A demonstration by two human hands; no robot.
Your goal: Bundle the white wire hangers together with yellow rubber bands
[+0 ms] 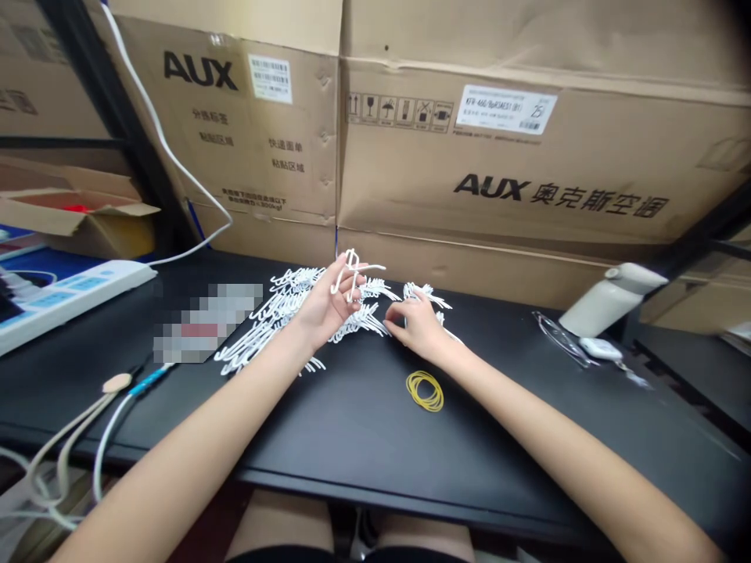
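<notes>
My left hand (328, 309) is raised over the middle of the desk, its fingers closed on a few bent white wire hooks (352, 274). Behind and below it, a large heap of similar white hooks (282, 313) is spread in rows on the black surface. To the right, my right hand (419, 324) is low over the desk, thumb and index finger curled toward each other beside the hook ends. Whatever is between those fingertips is too small to tell. A smaller pile of white hooks (425, 293) lies just behind this hand, partly covered by it.
Yellow rubber bands (425, 391) lie in front of my right hand. A pale bottle (610, 297) stands on the right beside a small white device (601, 349). On the left are a blurred-out flat item (208, 324), cables and a power strip (76, 301). Large cartons (399, 188) line the back.
</notes>
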